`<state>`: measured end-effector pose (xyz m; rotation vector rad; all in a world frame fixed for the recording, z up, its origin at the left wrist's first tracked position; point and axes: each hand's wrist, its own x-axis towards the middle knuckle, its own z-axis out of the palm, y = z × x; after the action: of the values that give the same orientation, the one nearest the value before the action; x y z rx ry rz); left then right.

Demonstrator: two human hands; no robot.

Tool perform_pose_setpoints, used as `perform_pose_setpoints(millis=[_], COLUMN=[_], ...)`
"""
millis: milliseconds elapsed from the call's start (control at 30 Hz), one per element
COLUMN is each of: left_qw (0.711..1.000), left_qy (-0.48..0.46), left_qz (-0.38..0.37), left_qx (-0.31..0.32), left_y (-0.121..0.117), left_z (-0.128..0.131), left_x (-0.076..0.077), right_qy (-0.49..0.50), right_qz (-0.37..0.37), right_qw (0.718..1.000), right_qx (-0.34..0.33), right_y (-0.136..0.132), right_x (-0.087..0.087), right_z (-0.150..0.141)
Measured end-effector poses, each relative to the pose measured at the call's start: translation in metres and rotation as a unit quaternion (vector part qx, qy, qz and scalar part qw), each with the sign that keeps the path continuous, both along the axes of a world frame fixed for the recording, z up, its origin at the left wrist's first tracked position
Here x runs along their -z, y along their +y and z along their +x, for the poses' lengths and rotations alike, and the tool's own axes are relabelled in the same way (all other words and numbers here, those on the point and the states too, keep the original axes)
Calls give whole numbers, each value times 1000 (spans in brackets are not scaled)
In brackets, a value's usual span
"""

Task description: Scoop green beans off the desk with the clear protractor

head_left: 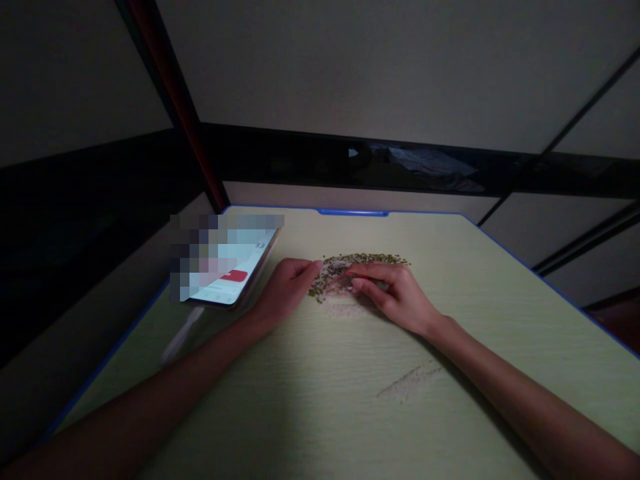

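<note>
A loose heap of small green and pale grains (367, 259) lies spread on the light wood-grain table, with finer pale bits along its near side. At the heap's left edge rests my left hand (286, 288), its fingers curled together and their tips touching the outer grains. My right hand (400, 297) reaches in from the right, forefinger and thumb brought close in a pinch over the middle of the heap. Whatever is between those fingertips is too small and dim to make out. The inner side of my left hand is hidden.
A phone (250, 270) with a lit, partly blurred screen stands tilted at the left, a white cable (183, 337) below it. A thin streak of pale crumbs (410, 383) lies nearer me. The table (310, 400) has a blue edge; cabinet panels (350, 73) rise behind.
</note>
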<state>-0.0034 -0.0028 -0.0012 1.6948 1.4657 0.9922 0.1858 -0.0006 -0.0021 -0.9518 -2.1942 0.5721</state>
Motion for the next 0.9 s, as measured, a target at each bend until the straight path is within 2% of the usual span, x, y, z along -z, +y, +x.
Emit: perform_pose_setpoints(millis=[667,900], left_qw=[1000,1000], left_qy=[-1,3], left_qz=[-1,4], left_qx=[-3,-2], left_y=[0,0], left_z=[0,-1], left_x=[1,-1], right_qy=[1,-4], right_qz=[-1,-3], right_qw=[999,999], right_qx=[-52,-50], right_y=[0,-2], right_x=[-3,-5], right_z=[2,-1])
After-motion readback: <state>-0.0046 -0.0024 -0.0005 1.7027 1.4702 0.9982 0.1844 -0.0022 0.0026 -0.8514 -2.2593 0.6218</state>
